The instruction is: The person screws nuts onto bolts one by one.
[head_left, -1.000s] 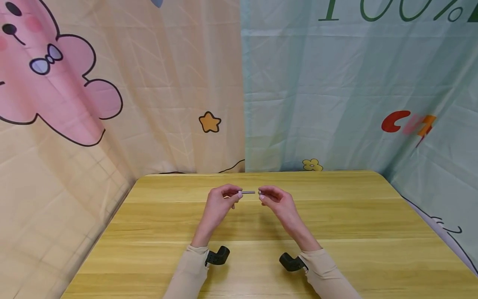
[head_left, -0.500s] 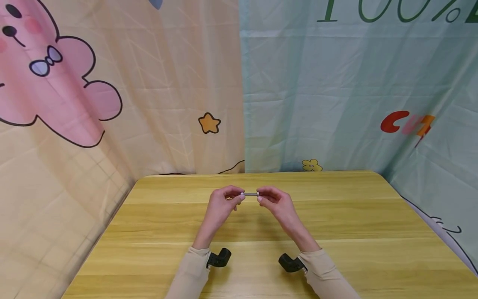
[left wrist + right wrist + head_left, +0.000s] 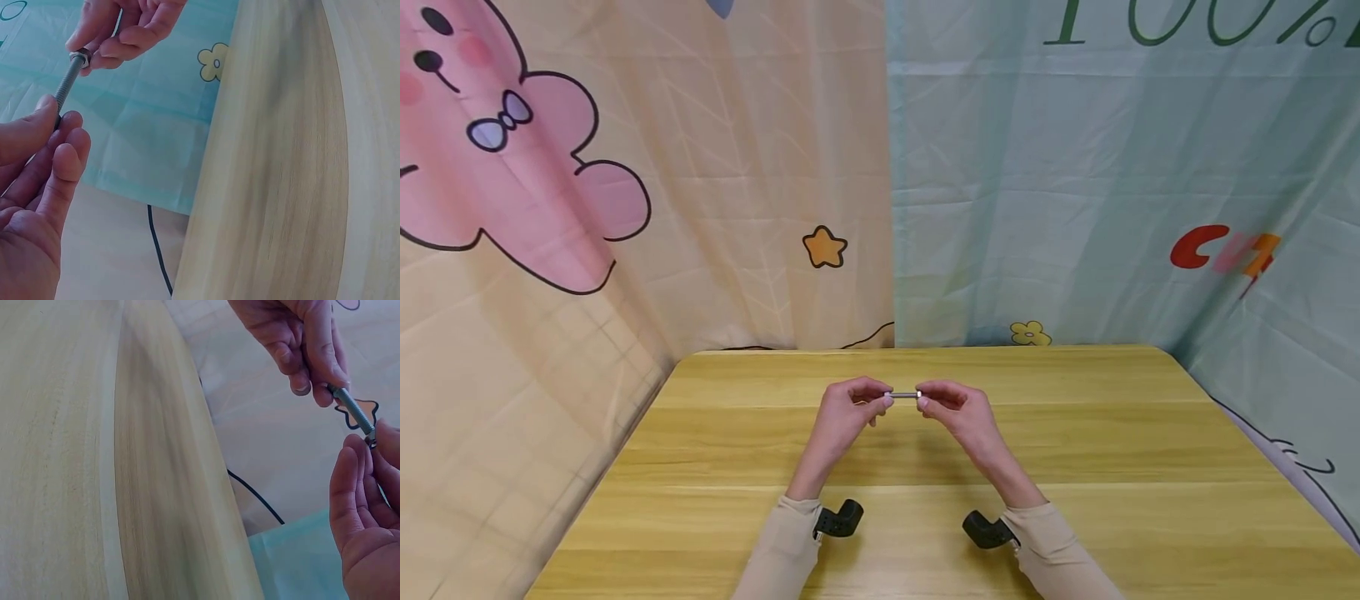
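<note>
A silvery threaded bolt (image 3: 67, 82) runs level between the two hands, over the far half of the table. My left hand (image 3: 847, 408) pinches one end of it between thumb and fingers, which hide that end. At the other end sits a small metal nut (image 3: 81, 58), pinched by the thumb and fingertips of my right hand (image 3: 957, 410). In the right wrist view the nut (image 3: 371, 440) is at the bolt's tip, partly covered by the fingers. The threads show along the bare middle of the bolt.
Both hands are above a light wooden table (image 3: 895, 533). Printed curtains (image 3: 737, 208) hang close behind its far edge and at both sides. A black camera (image 3: 841, 518) is strapped at the left wrist, another black camera (image 3: 987, 530) at the right.
A second ago a gap showed between the bolt's tip and the right hand's nut. The hands have come together, and the nut now meets the bolt's end.
</note>
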Demonstrator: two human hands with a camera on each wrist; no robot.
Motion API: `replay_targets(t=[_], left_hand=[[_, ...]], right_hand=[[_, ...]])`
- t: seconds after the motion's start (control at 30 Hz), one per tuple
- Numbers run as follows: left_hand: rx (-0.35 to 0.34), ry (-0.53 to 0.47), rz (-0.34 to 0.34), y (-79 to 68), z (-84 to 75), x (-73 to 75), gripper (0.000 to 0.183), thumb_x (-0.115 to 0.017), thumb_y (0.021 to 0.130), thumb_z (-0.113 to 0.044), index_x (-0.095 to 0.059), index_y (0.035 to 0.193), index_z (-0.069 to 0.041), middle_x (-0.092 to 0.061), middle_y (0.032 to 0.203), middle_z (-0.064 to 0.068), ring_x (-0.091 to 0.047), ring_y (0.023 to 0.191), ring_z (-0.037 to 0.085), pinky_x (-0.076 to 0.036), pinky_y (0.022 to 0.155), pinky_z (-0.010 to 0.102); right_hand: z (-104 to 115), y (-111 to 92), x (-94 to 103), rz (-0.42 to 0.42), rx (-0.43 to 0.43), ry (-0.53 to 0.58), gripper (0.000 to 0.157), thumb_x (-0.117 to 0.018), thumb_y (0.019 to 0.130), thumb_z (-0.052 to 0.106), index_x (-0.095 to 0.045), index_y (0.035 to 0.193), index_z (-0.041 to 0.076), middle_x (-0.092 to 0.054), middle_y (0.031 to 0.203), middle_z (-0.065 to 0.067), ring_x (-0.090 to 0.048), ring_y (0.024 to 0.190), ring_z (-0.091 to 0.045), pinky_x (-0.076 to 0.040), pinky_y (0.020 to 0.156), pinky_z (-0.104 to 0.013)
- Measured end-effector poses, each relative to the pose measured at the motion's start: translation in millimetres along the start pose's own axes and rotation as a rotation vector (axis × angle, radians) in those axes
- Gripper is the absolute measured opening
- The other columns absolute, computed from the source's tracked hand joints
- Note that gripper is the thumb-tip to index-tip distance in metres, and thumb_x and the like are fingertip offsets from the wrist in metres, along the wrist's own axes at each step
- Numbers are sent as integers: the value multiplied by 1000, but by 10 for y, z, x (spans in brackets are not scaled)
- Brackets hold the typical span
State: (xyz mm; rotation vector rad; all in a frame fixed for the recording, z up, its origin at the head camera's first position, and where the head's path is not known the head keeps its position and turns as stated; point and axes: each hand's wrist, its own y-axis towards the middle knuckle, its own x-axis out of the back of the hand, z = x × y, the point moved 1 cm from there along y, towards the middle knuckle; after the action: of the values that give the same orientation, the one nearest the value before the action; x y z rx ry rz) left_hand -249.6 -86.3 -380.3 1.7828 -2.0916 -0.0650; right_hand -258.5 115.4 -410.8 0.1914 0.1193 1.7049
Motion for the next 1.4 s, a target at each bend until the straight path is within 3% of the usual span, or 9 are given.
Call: replay_targets(t=[0.23, 0.4, 0.6, 0.7, 1.0, 1.13, 1.23, 1.3, 1.4], left_hand=[[-18, 7, 18, -56, -135, -13, 12, -70, 89, 2, -71, 100, 7, -69, 89, 18, -58, 69, 16, -55, 60, 35], [-20, 18, 25, -57, -147, -37, 14, -70, 89, 1, -71, 101, 8, -68, 89, 18, -57, 69, 15, -54, 59, 28], [-7, -1, -24, -59, -136, -6, 13, -71, 89, 1, -71, 101, 6, -68, 88, 17, -57, 70, 17, -57, 62, 42], [0, -20, -33, -57, -125, 11, 14, -71, 89, 0, -71, 101, 6, -68, 89, 16, -57, 71, 17, -57, 61, 37], [-5, -43, -21, -60, -115, 1, 14, -71, 89, 1, -71, 101, 7, -69, 90, 17, -59, 71, 16, -57, 64, 44], [-7, -46, -16, -66, -114, -12, 14, -71, 89, 1, -71, 101, 7, -68, 90, 16, -60, 74, 24, -57, 64, 42], [-2, -45, -5, -68, -122, -19, 16, -70, 89, 0, -70, 102, 8, -68, 91, 16, -61, 78, 36, -56, 63, 35], [2, -41, 2, -69, -128, -22, 16, -70, 89, 0, -70, 103, 9, -68, 91, 15, -60, 80, 39, -56, 62, 32], [-1, -29, -2, -67, -134, -22, 16, -71, 89, 0, -70, 102, 8, -68, 90, 16, -60, 76, 32, -57, 63, 38]], right_hand=[[-31, 21, 1, -21, -38, -17, 28, -68, 95, 23, -70, 100, -4, -67, 87, -15, -64, 76, -25, -57, 69, -29], [-49, 22, -2, -20, -75, -49, 39, -55, 102, 33, -67, 90, -2, -63, 81, -14, -55, 65, -21, -49, 54, -25], [-39, 10, 18, 36, 65, -8, 27, -60, 100, 22, -64, 119, 3, -64, 111, -15, -63, 96, -31, -57, 76, -33], [-32, -8, 30, 79, 118, 8, 30, -66, 96, 16, -62, 123, 2, -63, 118, -17, -64, 104, -35, -57, 83, -35], [61, -22, 6, 74, 37, -10, 22, -64, 96, 5, -63, 115, -5, -66, 102, -25, -67, 90, -28, -57, 82, -37], [76, -19, -5, 69, -6, -31, 21, -61, 99, 13, -66, 105, -6, -67, 90, -22, -66, 79, -26, -58, 74, -37], [34, -3, -13, 58, -26, -41, 35, -56, 102, 27, -67, 93, -5, -66, 81, -17, -64, 70, -25, -57, 67, -33], [-5, 11, -12, 41, -17, -40, 41, -54, 103, 33, -66, 91, -4, -65, 80, -16, -62, 70, -24, -57, 64, -32], [-39, 20, 4, 21, 43, -33, 32, -57, 101, 31, -65, 102, 0, -65, 95, -18, -63, 83, -27, -57, 70, -33]])
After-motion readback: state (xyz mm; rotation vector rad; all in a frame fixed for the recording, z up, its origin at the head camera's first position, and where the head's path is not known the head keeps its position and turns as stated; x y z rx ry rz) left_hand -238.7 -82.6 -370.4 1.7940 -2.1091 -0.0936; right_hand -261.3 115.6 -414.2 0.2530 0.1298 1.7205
